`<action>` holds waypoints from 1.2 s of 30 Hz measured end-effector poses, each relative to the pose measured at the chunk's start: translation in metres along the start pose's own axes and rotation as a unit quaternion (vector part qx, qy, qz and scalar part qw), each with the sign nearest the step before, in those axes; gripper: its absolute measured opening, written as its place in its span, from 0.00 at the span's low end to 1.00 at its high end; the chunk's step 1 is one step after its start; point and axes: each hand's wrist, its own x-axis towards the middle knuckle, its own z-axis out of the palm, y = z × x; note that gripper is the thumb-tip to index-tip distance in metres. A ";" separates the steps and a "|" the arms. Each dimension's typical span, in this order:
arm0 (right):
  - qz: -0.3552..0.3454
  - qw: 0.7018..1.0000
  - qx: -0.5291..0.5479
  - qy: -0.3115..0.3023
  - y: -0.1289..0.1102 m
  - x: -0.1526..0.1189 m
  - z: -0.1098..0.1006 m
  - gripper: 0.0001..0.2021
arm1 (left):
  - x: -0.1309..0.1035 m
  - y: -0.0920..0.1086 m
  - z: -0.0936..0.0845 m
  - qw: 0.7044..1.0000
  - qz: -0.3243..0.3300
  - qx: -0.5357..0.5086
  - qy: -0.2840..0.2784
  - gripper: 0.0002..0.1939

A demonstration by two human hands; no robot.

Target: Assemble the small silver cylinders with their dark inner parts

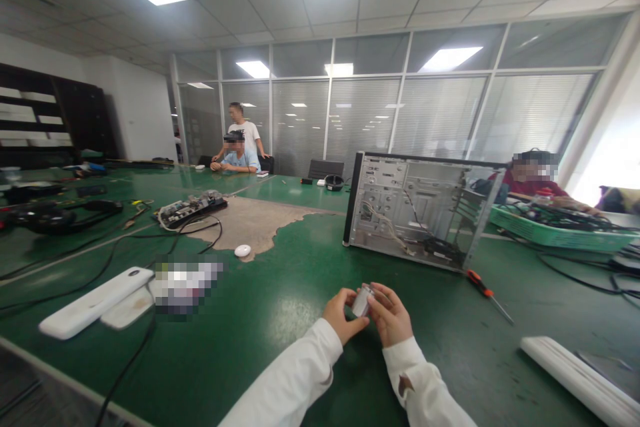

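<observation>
Between my two hands, just above the green table, is a small silver-grey block (pixel 361 301) whose kind I cannot make out. My left hand (pixel 343 315) grips it from the left, thumb below and fingers behind. From the other side my right hand (pixel 391 315) closes its fingers on the block's right edge. Beyond the hands stands an open computer case (pixel 417 210), its metal inside and loose cables showing. A screwdriver (pixel 483 285) with an orange and black handle lies to the right, near the case's lower corner.
White plastic pieces (pixel 95 301) lie at left, beside a black cable. A circuit board assembly (pixel 193 208) and a small white round lid (pixel 243 251) are farther back. At right are a green basket (pixel 560 235) of cables and a white bar (pixel 575 377). Other people sit and stand beyond.
</observation>
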 end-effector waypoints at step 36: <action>-0.447 0.672 -0.560 -0.188 -0.025 -0.016 0.005 0.13 | 0.006 -0.006 -0.005 0.992 0.049 0.053 0.105 0.13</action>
